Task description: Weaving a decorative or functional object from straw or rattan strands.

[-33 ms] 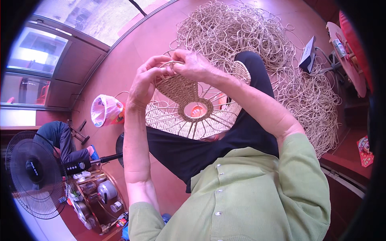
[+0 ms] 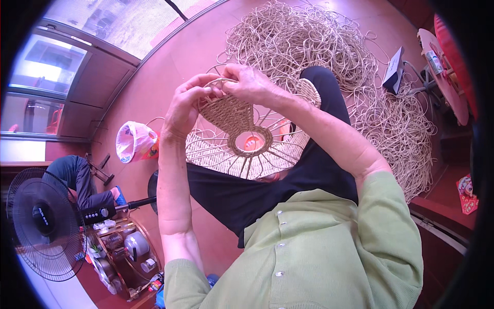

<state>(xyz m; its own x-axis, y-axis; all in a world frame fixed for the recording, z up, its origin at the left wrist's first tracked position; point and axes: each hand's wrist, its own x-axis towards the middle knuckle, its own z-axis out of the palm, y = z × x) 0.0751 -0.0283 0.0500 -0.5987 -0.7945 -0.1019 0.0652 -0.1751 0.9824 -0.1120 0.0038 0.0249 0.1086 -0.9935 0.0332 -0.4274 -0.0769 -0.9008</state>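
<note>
A round wicker-like piece [image 2: 229,114] of pale twisted cord is between my knees, with a woven ring [image 2: 230,141] at its centre. One densely woven wedge reaches up from the ring to my hands; thin bare spokes fan out elsewhere, and a broad woven band [image 2: 211,157] curves around below. My left hand [image 2: 186,105] is closed on the wedge's upper left edge. Close beside it, my right hand [image 2: 249,86] pinches a strand of cord [image 2: 222,81] at the upper edge. The fingertips partly cover the strand, so its exact path is hidden.
A large heap of loose cord [image 2: 303,41] spreads over the floor ahead and to the right. At left are a lined waste bin [image 2: 135,141], a black fan [image 2: 45,221] and a cluttered rack [image 2: 128,252]. Another person's bent leg [image 2: 77,177] shows behind the fan.
</note>
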